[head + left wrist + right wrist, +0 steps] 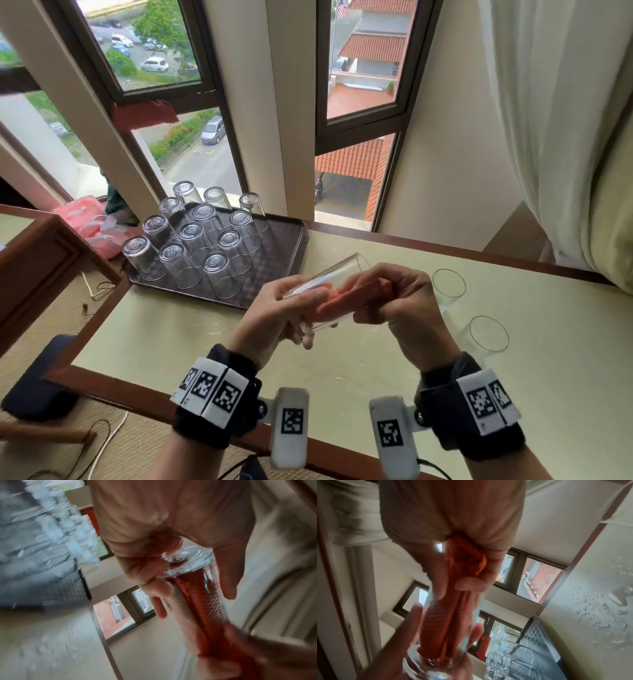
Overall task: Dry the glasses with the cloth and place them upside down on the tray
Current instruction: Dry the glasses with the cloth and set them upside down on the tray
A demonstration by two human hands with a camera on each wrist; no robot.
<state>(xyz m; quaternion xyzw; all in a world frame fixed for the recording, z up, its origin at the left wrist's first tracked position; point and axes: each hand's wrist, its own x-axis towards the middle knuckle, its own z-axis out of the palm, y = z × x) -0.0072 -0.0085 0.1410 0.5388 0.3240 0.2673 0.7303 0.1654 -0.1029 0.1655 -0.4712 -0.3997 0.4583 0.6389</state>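
My left hand (274,308) has its grip closed round the base end of a glass (325,274), fingers under it and thumb along the side. The glass lies nearly level above the desk (239,342), its mouth pointing up and to the right. My right hand (404,308) has its grip closed on a bunched red cloth (346,298), and the free end of the cloth is pushed down inside the glass. In the left wrist view the cloth (202,601) fills the glass (187,563) almost to its thick base, with my fingers (161,601) curled against the wall. In the right wrist view my right hand (453,527) pinches the cloth (453,601) at the mouth of the glass (436,669).

Just right of my hands two more glasses (448,284) (486,335) stand upright on the desk, mouths up, near each other. At the desk's far left corner sits a dark tray (284,253) with a chequered floor. On it stand rows of upturned glasses (191,246), close together, filling its left part; the right part of the tray is bare. The desk shows water drops (599,615) in the right wrist view. Behind the tray are windows (359,102), and a pale curtain (565,137) hangs to the right.
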